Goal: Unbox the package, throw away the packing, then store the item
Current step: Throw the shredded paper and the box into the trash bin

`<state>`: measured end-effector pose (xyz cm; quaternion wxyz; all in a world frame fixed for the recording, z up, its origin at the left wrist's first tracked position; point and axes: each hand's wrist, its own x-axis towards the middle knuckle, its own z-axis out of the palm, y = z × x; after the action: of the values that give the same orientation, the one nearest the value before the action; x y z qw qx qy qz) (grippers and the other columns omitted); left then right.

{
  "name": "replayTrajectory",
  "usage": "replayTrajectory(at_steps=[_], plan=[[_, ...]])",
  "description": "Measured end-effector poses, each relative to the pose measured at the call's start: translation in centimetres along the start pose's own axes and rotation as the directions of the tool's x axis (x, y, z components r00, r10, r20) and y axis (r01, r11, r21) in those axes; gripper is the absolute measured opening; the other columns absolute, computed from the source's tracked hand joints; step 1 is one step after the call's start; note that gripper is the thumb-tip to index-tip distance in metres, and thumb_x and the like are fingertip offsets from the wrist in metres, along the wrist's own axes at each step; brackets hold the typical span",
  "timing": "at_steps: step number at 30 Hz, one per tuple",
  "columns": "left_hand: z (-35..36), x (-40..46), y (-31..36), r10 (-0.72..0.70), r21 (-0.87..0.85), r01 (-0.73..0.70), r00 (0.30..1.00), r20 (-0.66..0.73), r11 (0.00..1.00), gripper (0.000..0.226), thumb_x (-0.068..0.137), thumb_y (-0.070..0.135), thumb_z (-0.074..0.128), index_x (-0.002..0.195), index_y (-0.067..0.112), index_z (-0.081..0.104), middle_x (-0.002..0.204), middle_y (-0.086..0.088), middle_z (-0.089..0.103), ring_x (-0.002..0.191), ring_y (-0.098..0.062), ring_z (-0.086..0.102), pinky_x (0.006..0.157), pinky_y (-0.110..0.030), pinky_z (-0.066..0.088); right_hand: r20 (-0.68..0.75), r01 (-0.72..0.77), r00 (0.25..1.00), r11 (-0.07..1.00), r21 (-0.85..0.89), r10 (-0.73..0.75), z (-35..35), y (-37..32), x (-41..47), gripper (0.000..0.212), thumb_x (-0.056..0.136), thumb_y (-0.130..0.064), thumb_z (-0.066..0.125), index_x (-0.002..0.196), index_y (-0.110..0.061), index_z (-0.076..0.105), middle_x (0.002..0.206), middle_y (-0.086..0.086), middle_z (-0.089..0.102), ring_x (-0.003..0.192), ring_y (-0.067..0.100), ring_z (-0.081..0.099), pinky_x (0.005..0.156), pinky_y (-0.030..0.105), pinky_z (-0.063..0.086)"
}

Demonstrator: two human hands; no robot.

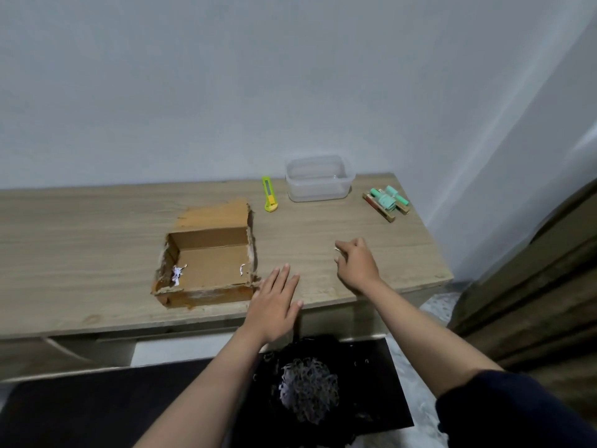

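An open cardboard box (206, 266) sits on the wooden desk (80, 247), nearly empty, with a few white paper shreds (177, 273) left inside. My left hand (274, 302) lies flat and open on the desk just right of the box. My right hand (357, 265) hovers over the desk further right, fingers pinched on a small white paper scrap (337, 251). The unpacked items (387, 200), mint-green tubes and brown sticks, lie at the back right. A clear plastic container (318, 179) stands empty at the back.
A yellow-green utility knife (269, 194) lies between the box and the container. Below the desk edge, a black bin (310, 389) holds a heap of shredded paper. A wall runs behind the desk; brown fabric hangs at the right.
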<state>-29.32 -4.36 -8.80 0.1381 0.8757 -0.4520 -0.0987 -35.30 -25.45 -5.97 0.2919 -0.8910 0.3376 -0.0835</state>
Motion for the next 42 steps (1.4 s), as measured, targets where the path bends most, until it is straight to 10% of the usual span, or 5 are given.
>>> replayTrajectory(at_steps=[12, 21, 33, 42], plan=[[0.6, 0.1, 0.1, -0.008, 0.021, 0.01, 0.996, -0.086, 1.0, 0.065, 0.087, 0.052, 0.022, 0.143, 0.02, 0.032, 0.156, -0.005, 0.021, 0.144, -0.025, 0.017, 0.115, -0.044, 0.017, -0.035, 0.117, 0.992, 0.993, -0.023, -0.118, 0.5, 2.0, 0.1, 0.012, 0.089, -0.01, 0.049, 0.085, -0.012, 0.06, 0.094, 0.008, 0.057, 0.087, 0.025, 0.055, 0.075, 0.036, 0.049], [0.7, 0.1, 0.0, -0.016, 0.023, 0.018, 0.996, -0.088, 1.0, 0.065, 0.087, 0.052, 0.023, 0.143, 0.021, 0.032, 0.156, -0.004, 0.02, 0.144, -0.024, 0.017, 0.114, -0.044, 0.017, -0.084, 0.405, 0.914, 0.885, 0.228, -0.397, 3.3, 3.6, -10.1, 0.01, 0.085, -0.006, 0.053, 0.077, -0.01, 0.057, 0.078, 0.003, 0.056, 0.074, 0.007, 0.047, 0.069, 0.011, 0.034], [0.4, 0.1, 0.2, -0.031, 0.019, 0.033, 0.997, -0.071, 0.999, 0.07, 0.084, 0.054, 0.017, 0.144, 0.021, 0.03, 0.157, -0.003, 0.017, 0.145, -0.023, 0.014, 0.114, -0.044, 0.016, 0.133, 0.112, 0.983, 0.985, 0.134, -0.13, 7.4, 7.3, -12.7, 0.011, 0.076, 0.0, 0.053, 0.073, -0.01, 0.058, 0.079, 0.01, 0.061, 0.075, 0.026, 0.058, 0.067, 0.036, 0.046], [-0.4, 0.4, 0.9, -0.105, -0.242, 0.104, 0.994, 0.009, 0.965, 0.058, 0.088, 0.042, 0.044, 0.141, 0.021, 0.034, 0.157, -0.002, 0.018, 0.145, -0.021, 0.011, 0.116, -0.041, 0.009, 0.012, 0.153, 0.987, 0.957, 0.248, -0.161, 4.7, 5.0, -11.9, 0.014, 0.073, 0.001, 0.057, 0.068, -0.01, 0.064, 0.072, 0.001, 0.063, 0.062, 0.003, 0.054, 0.061, 0.014, 0.042]])
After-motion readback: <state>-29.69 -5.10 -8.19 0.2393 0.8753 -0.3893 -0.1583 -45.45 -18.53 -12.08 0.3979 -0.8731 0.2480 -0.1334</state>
